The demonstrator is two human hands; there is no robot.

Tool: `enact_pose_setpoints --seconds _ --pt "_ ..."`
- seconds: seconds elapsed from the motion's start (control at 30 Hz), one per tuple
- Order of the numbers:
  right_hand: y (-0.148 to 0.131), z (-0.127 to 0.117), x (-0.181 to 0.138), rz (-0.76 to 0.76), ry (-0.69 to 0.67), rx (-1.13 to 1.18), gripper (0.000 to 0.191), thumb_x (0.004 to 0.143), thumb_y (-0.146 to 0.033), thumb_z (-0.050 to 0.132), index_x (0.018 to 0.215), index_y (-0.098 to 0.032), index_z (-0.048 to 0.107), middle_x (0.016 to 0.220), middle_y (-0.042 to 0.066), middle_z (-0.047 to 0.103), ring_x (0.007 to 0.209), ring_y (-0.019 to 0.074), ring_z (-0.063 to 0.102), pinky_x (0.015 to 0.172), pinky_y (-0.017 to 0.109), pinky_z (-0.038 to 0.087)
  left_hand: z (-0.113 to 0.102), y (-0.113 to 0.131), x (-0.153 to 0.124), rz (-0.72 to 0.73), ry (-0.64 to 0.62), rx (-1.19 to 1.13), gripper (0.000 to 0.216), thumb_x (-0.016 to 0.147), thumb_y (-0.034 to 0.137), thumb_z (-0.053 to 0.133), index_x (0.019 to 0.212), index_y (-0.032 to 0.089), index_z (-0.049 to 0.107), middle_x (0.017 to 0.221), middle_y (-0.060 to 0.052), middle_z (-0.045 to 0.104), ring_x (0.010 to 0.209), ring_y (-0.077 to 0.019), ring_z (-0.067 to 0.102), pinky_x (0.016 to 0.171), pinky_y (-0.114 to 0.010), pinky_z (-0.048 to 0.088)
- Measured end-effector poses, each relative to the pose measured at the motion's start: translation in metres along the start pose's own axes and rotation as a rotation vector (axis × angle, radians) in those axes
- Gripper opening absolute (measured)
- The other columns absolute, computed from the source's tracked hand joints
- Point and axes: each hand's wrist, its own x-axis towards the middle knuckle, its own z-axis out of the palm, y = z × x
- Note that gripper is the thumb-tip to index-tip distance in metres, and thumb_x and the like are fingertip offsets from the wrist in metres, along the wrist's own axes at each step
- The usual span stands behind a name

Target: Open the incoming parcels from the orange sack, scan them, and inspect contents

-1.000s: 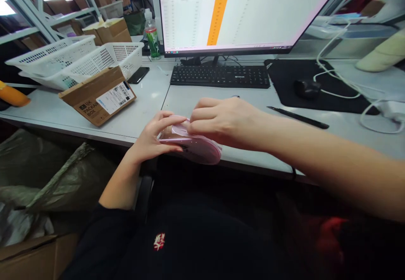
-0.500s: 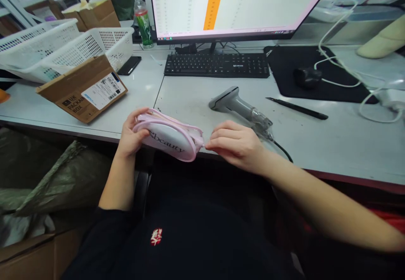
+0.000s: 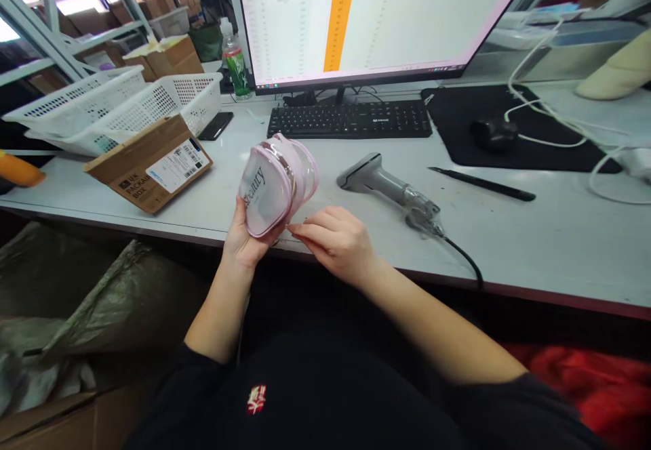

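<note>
The left hand (image 3: 244,236) is holding a pink see-through pouch (image 3: 274,182) up on end over the desk edge (image 3: 356,260), fingers wrapped under it. The right hand (image 3: 333,240) is pinching its bottom corner. The slippery pouch could slide out and drop.

Single head-worn view, looking forward and down, close over the desk (image 3: 508,233) edge, monitor (image 3: 407,16) behind

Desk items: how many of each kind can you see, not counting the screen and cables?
White baskets: 2
Pink pouch, held in the left hand, right hand at its lower edge: 1
Barcode scanner: 1
Keyboard: 1
Mouse: 1
Pen: 1
Phone: 1
Labelled cardboard box: 1
Total: 9
</note>
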Motion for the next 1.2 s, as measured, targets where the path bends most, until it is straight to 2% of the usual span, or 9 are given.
enact_pose_setpoints --seconds 0.17,0.27,0.33,0.5,0.7,0.9,1.0,1.1,1.2 --pt "-0.001 0.006 0.007 -0.036 0.029 -0.070 0.021 0.101 -0.017 0.058 0.109 -0.021 0.077 0.090 0.004 0.077 0.079 0.0164 0.062 0.076 0.033 0.045 0.016 -0.007 -0.007 -0.021 0.052 -0.161 0.057 0.110 0.054 0.033 0.145 0.018 0.061 0.115 -0.012 0.078 0.095 -0.0200 0.076 0.085 -0.030 0.062" --pt "-0.001 0.015 0.005 -0.026 0.015 -0.047 0.022 0.101 -0.019 0.058 0.111 -0.021 0.077 0.091 0.004 0.077 0.080 0.0161 0.064 0.079 0.034 0.046 0.023 -0.011 -0.012 -0.036 0.106 -0.200 0.057 0.111 0.051 0.031 0.144 0.016 0.061 0.112 -0.012 0.079 0.087 -0.0180 0.075 0.078 -0.027 0.062" --pt "0.000 0.017 0.002 -0.019 0.022 -0.025 0.022 0.101 -0.019 0.058 0.113 -0.022 0.077 0.093 0.004 0.077 0.080 0.0159 0.064 0.079 0.034 0.046 0.024 -0.012 -0.014 -0.024 0.116 -0.192 0.056 0.112 0.050 0.030 0.145 0.017 0.060 0.115 -0.011 0.078 0.089 -0.0183 0.075 0.076 -0.027 0.062" --pt "0.003 0.012 0.002 0.029 0.025 0.033 0.020 0.102 -0.021 0.058 0.110 -0.023 0.077 0.092 0.004 0.078 0.081 0.0166 0.067 0.078 0.033 0.047 0.015 -0.015 -0.009 -0.005 0.029 -0.053 0.052 0.112 0.047 0.030 0.137 0.020 0.066 0.127 -0.010 0.074 0.108 -0.0212 0.073 0.086 -0.031 0.062" --pt "0.003 0.007 0.001 0.095 0.015 0.085 0.019 0.102 -0.024 0.059 0.102 -0.021 0.077 0.084 0.004 0.075 0.077 0.0174 0.066 0.076 0.034 0.048 0.001 -0.020 -0.006 0.119 -0.110 0.115 0.044 0.107 0.051 0.046 0.127 0.020 0.071 0.129 -0.010 0.074 0.131 -0.0280 0.064 0.104 -0.042 0.059" --pt "0.007 0.009 -0.003 0.140 0.015 0.137 0.018 0.102 -0.023 0.060 0.098 -0.019 0.077 0.087 0.006 0.075 0.080 0.0176 0.067 0.074 0.031 0.049 0.001 -0.023 -0.012 0.279 -0.123 0.099 0.035 0.107 0.043 0.049 0.126 0.021 0.069 0.141 -0.008 0.068 0.138 -0.0289 0.058 0.108 -0.046 0.057" --pt "0.008 0.009 -0.005 0.152 -0.017 0.113 0.019 0.102 -0.024 0.060 0.101 -0.019 0.078 0.080 0.005 0.072 0.073 0.0159 0.063 0.070 0.031 0.047 0.000 -0.023 -0.011 0.306 -0.132 0.102 0.037 0.106 0.048 0.050 0.124 0.021 0.069 0.142 -0.008 0.067 0.139 -0.0306 0.058 0.107 -0.049 0.058" --pt "0.010 0.008 -0.007 0.159 -0.040 0.110 0.020 0.102 -0.024 0.059 0.102 -0.020 0.078 0.082 0.005 0.074 0.075 0.0163 0.064 0.072 0.031 0.048 -0.004 -0.024 -0.008 0.334 -0.124 0.137 0.037 0.101 0.050 0.059 0.122 0.022 0.069 0.143 -0.009 0.067 0.140 -0.0310 0.057 0.108 -0.047 0.057" --pt "0.012 0.008 -0.007 0.120 -0.001 0.104 0.019 0.100 -0.024 0.060 0.099 -0.020 0.078 0.088 0.007 0.076 0.081 0.0189 0.067 0.074 0.033 0.051 -0.007 -0.028 -0.006 0.459 -0.092 0.184 0.042 0.093 0.051 0.073 0.124 0.023 0.068 0.143 -0.009 0.066 0.143 -0.0284 0.054 0.112 -0.042 0.054"
